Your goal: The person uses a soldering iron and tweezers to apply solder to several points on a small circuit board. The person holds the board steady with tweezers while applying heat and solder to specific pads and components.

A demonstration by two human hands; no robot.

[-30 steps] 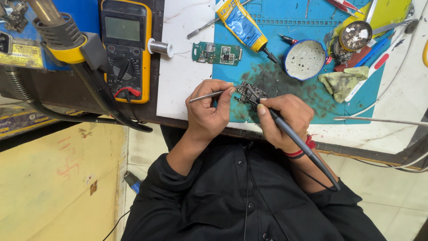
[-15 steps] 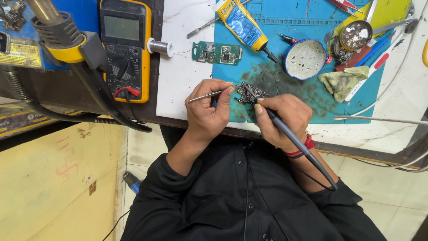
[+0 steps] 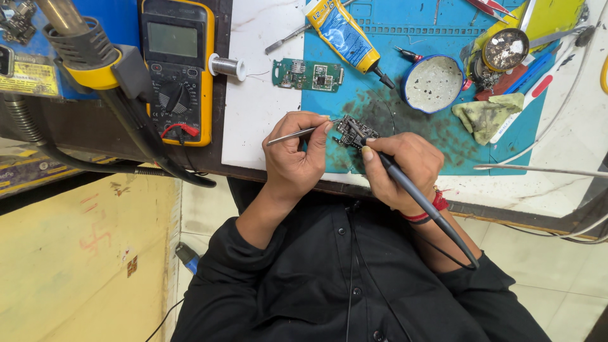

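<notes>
still mid-job: small dark circuit board (image 3: 356,132) lay on the stained blue mat (image 3: 437,136), not yet finished. left hand (image 3: 297,155) pinched thin shiny metal tweezers (image 3: 292,133) at the board. right hand (image 3: 400,168) wrapped tight round smooth grey soldering iron (image 3: 415,193), tip on the bumpy board. green board (image 3: 308,75) untouched nearby.

Bright, even overhead light; soft shadows under hands; sharp centre, wide-angle bending at edges; no blur.
</notes>
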